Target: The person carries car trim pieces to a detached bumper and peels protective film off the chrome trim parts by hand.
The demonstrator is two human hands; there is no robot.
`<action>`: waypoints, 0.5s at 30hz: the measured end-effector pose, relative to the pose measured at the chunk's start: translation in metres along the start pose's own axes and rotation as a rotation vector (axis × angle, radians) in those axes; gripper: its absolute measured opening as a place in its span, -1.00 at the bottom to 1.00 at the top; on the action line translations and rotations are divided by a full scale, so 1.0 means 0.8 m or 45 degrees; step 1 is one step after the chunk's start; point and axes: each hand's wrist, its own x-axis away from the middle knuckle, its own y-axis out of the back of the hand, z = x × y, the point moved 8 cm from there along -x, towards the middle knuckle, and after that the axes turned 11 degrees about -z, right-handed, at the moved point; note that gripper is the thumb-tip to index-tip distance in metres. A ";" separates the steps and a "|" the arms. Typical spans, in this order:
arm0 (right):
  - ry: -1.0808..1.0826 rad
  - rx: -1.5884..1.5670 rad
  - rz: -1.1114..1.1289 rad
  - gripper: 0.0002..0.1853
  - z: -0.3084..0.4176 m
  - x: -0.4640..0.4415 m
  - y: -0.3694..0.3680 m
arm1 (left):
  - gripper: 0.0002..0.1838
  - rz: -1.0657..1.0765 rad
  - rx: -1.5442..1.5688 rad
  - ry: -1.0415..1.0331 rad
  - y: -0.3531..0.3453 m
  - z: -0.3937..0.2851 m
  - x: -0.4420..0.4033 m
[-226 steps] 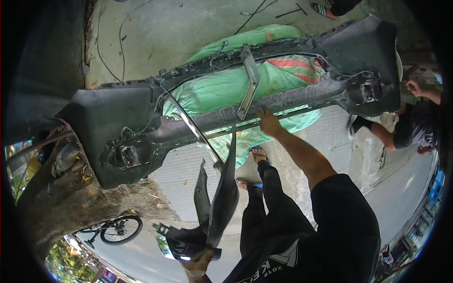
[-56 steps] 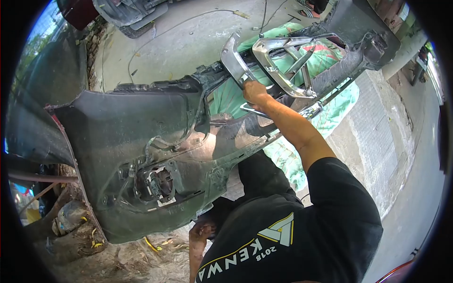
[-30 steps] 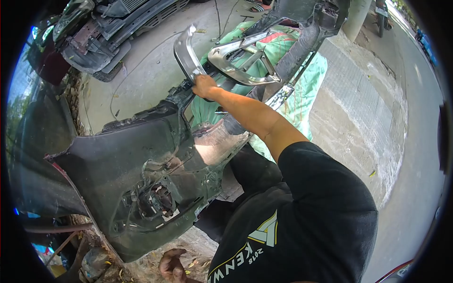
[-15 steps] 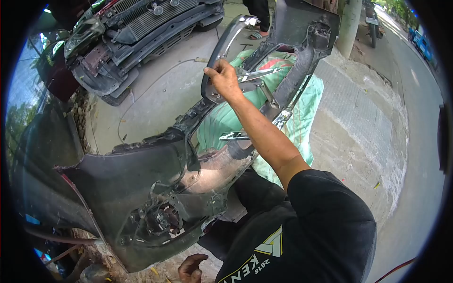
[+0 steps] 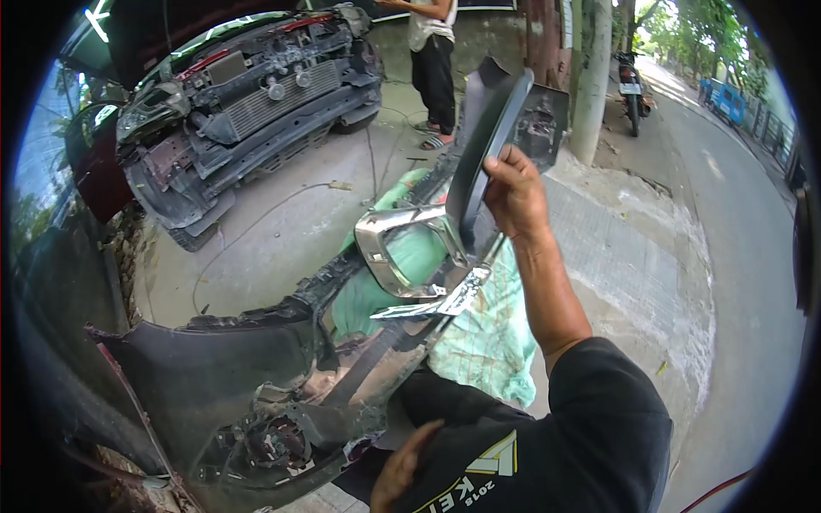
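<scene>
Well, in the head view the right hand [image 5: 519, 197] is up toward 2 o'clock, pinching the edge of a dark curved trim piece [image 5: 469, 190] between thumb and fingers. That trim piece stands steeply tilted at 1 o'clock, its upper end leaning right; its lower end overlaps a silver frame [image 5: 374, 250] near the centre, and I cannot tell whether the two touch. Down at 6 o'clock the left hand [image 5: 398, 475] is spread loosely in front of the black shirt [image 5: 590, 427], near the bumper shell [image 5: 205, 368]. This long dark shell runs from 8 o'clock up to 1 o'clock, with the silver frame lying over its middle opening and a chrome strip [image 5: 410, 310] just below the frame. Green cloth [image 5: 487, 359] shows under the shell and spills out toward 5 o'clock. At 11 o'clock sits a car [image 5: 278, 98] with its front end exposed, and at 12 o'clock another person [image 5: 434, 73] stands beside it.
</scene>
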 end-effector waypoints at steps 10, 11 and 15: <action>0.033 -0.452 0.114 -0.58 0.112 0.022 0.078 | -0.47 0.299 -0.846 -0.677 -0.078 -0.009 -0.133; 0.008 -0.519 0.144 -0.55 0.106 0.031 0.083 | -0.45 0.288 -0.715 -0.568 -0.077 0.002 -0.147; -0.044 -0.703 0.197 -0.46 0.071 0.064 0.104 | -0.32 0.148 0.041 -0.129 -0.087 0.010 -0.185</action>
